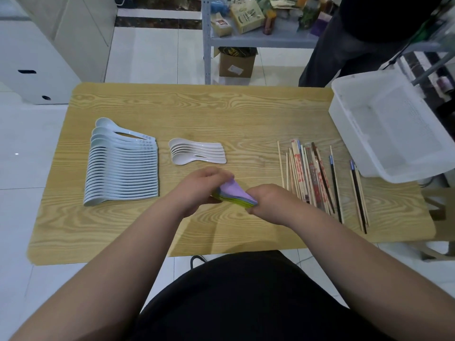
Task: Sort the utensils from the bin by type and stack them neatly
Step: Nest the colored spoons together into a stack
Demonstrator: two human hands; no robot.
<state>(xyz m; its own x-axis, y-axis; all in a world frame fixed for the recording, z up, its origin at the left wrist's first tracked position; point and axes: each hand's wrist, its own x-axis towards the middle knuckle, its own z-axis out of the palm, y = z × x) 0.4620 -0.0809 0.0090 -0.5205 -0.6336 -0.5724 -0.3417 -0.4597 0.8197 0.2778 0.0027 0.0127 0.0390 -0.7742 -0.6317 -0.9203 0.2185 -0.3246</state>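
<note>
Both hands hold a small stack of coloured spoons (234,193), purple on top with green and yellow edges below, just above the wooden table (221,109). My left hand (200,187) grips the bowl end and my right hand (269,204) grips the handle end. A long row of pale blue spoons (123,166) lies at the left. A short nested stack of white spoons (197,151) lies in the middle. Chopsticks (320,178), some in paper sleeves, lie side by side at the right.
A white plastic bin (344,112) stands tilted at the table's right edge and looks empty. Beyond the table a person in dark clothes (344,45) stands by a metal shelf (258,40) with boxes. A cardboard box (236,62) sits on the floor.
</note>
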